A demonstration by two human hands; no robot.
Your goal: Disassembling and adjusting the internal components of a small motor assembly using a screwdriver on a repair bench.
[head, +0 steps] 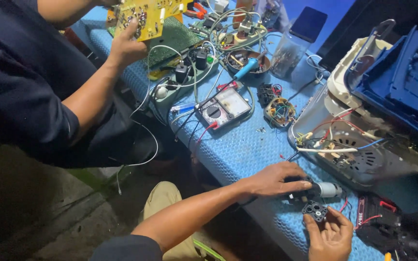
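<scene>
Motor [326, 189] small, rigid, weighty; I'm gripping body with left hand [274, 179], right hand [330, 237] pinching black end cap [314, 210] at six o'clock; wires fragile.

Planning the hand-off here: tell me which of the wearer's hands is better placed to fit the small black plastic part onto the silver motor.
Right, probably. The right hand already pinches the small black plastic part just below the small silver cylindrical motor, while the left hand is occupied gripping that motor on the blue textured bench.
</scene>
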